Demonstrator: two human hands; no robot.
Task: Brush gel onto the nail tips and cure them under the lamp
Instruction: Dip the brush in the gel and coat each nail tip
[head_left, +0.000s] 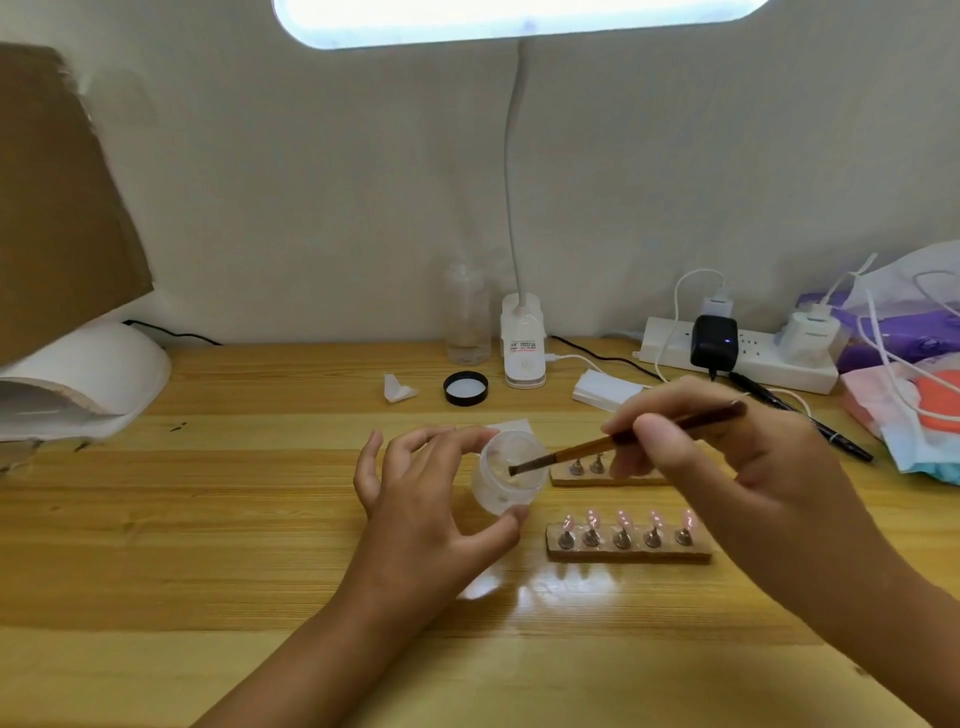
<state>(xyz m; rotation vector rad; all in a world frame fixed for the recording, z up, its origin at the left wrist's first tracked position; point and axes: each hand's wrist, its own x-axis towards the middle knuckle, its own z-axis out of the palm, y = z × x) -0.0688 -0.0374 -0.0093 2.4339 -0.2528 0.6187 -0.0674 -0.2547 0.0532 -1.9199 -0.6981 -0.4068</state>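
- Centre of frame: left hand (415, 499), fingers clamped on tilted gel jar (506, 475).
- Right hand (737, 457), fingers pinching brush (623, 439), bristles in jar.
- Lower right: 5 nail tips (626, 519) on holder (628, 553), resting on the surface (208, 519).

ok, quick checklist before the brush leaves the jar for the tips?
1. Jar secure: the left hand grips it, tilted, between thumb and fingers. ok
2. Brush controlled: the right hand pinches it, tip inside the jar. ok
3. Gel on the bristles: cannot tell
4. Near strip reachable: its five pink nail tips stand upright and uncovered. ok
5. Far strip in full view: mostly hidden behind the right hand. not ok
6. Curing lamp ready: it sits at far left; whether it is on, cannot tell
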